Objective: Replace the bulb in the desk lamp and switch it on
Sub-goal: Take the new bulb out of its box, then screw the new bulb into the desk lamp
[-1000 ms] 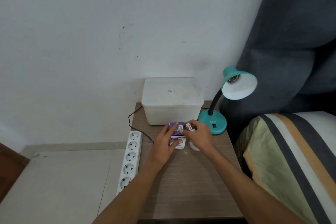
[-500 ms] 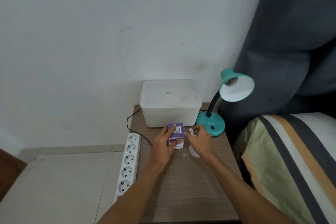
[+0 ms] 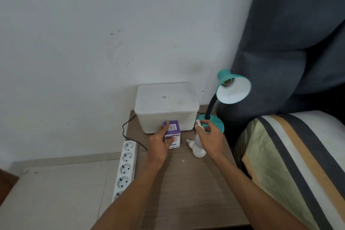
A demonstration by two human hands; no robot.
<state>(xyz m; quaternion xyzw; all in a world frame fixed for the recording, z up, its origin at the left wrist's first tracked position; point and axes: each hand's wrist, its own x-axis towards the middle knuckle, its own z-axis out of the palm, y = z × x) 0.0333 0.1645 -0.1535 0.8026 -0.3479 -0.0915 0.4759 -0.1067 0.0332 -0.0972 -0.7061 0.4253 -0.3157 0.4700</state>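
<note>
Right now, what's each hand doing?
Left hand: closed on the purple box.
Right hand: closed on a bulb, base up.

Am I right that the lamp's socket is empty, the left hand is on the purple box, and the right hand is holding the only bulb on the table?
Not quite: the head view shows two bulbs. The right hand holds one bulb, and a second bulb lies on the table beside it. The lamp socket is empty, and the left hand is on the purple box.
</note>
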